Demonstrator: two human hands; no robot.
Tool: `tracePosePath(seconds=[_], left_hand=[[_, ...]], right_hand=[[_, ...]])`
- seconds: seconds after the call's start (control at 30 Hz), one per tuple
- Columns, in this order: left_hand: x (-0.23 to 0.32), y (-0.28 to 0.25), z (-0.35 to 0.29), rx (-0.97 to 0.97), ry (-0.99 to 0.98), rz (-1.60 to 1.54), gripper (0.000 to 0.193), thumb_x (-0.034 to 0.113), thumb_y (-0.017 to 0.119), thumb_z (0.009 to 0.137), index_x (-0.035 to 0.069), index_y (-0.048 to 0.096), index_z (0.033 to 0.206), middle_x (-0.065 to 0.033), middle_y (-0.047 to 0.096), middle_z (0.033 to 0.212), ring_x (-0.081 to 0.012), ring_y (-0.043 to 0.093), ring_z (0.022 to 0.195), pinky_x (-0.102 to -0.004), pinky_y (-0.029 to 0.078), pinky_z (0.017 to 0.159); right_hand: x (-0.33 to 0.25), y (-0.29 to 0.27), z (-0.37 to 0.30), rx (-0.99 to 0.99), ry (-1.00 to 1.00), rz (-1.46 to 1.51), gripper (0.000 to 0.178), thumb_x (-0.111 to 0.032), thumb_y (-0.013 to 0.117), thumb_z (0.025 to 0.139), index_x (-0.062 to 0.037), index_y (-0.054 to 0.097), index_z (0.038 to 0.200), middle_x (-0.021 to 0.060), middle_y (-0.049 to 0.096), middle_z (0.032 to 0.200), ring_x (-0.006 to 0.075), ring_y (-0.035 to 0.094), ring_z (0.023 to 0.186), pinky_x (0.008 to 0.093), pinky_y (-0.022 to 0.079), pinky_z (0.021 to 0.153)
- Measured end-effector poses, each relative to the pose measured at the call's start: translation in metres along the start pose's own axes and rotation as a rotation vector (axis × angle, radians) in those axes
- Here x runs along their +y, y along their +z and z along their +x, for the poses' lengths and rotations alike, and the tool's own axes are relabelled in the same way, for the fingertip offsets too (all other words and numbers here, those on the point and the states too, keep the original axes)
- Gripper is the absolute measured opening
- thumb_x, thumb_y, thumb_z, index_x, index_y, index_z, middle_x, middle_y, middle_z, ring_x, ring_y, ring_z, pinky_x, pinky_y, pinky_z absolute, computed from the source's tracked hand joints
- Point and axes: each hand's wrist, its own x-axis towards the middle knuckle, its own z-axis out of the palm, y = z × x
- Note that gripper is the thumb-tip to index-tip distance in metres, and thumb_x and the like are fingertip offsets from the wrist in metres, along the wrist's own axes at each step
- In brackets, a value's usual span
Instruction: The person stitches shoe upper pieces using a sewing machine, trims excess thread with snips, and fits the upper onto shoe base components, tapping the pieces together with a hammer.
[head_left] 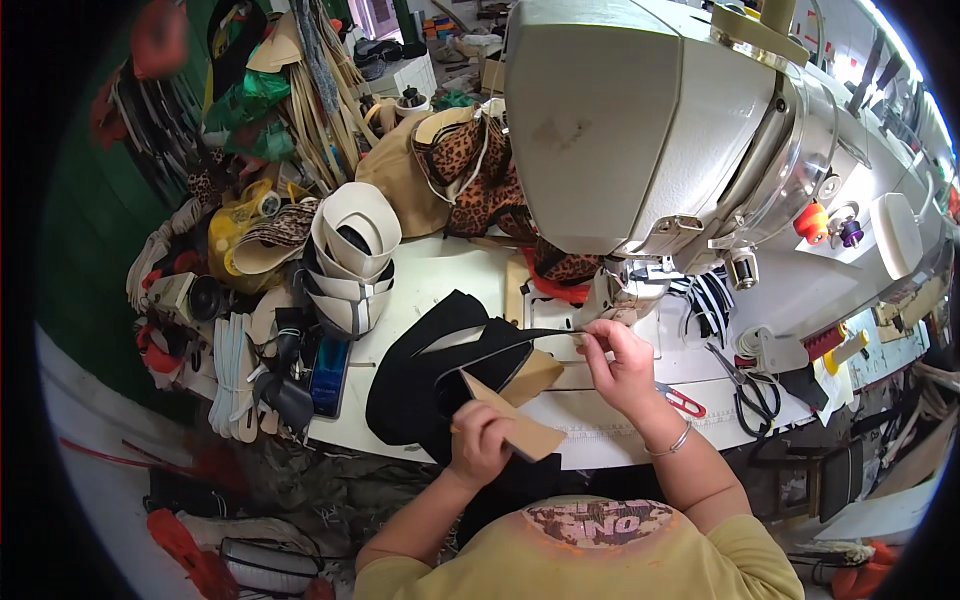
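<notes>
My left hand is closed on a stiff tan board-like piece, at the near edge of the white sewing table. Just beyond it lies a curved black fabric piece, partly folded over itself, with a tan lining showing at its right. With thumb and fingers, my right hand pinches the end of a narrow black strip that runs out from this fabric. That hand is just in front of the sewing machine's needle area; the needle itself cannot be made out.
The big sewing machine head overhangs the table. Black scissors and a red-handled cutter lie at the right. Stacked white curved pieces, a phone and leopard-print material stand left and behind.
</notes>
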Motion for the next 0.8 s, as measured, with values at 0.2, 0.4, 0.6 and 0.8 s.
tracePosePath(seconds=[0.2, 0.4, 0.6, 0.8], left_hand=[[-0.016, 0.027, 0.051, 0.39, -0.482, -0.057, 0.076, 0.015, 0.086, 0.062, 0.005, 0.036, 0.119, -0.0133, 0.034, 0.117, -0.0254, 0.046, 0.097, -0.034, 0.047, 0.071], [-0.028, 0.043, 0.035, 0.124, -0.756, -0.247, 0.065, 0.019, 0.086, 0.062, 0.004, 0.04, 0.106, -0.0088, 0.051, 0.091, -0.0205, 0.057, 0.071, -0.032, 0.051, 0.065], [-0.015, 0.027, 0.022, -0.108, -0.12, 0.027, 0.045, 0.037, 0.08, 0.067, 0.006, 0.055, 0.088, -0.0059, 0.057, 0.082, -0.0227, 0.059, 0.072, -0.0331, 0.048, 0.063], [-0.022, -0.014, 0.043, -0.378, 0.167, 0.073, 0.018, 0.007, 0.064, 0.074, 0.011, 0.065, 0.092, -0.0008, 0.06, 0.08, -0.0192, 0.059, 0.071, -0.0333, 0.043, 0.073]], right_hand=[[-0.009, 0.004, 0.022, 0.004, -0.173, -0.143, 0.012, 0.002, 0.063, 0.081, -0.0007, 0.057, 0.091, 0.0096, 0.061, 0.076, 0.0192, 0.062, 0.062, 0.0269, 0.05, 0.056], [-0.03, 0.023, 0.064, -0.101, -0.418, -0.368, 0.017, 0.0, 0.063, 0.076, 0.0001, 0.056, 0.091, 0.0098, 0.061, 0.088, 0.0241, 0.062, 0.072, 0.0319, 0.051, 0.06], [-0.028, 0.039, 0.093, -0.028, -0.455, -0.335, 0.016, -0.003, 0.062, 0.079, -0.0007, 0.053, 0.093, 0.0113, 0.062, 0.094, 0.0267, 0.063, 0.079, 0.033, 0.052, 0.068], [-0.03, 0.04, 0.076, -0.107, -0.26, -0.236, 0.015, -0.004, 0.061, 0.08, -0.0022, 0.056, 0.094, 0.0144, 0.062, 0.084, 0.0309, 0.062, 0.068, 0.0356, 0.05, 0.058]])
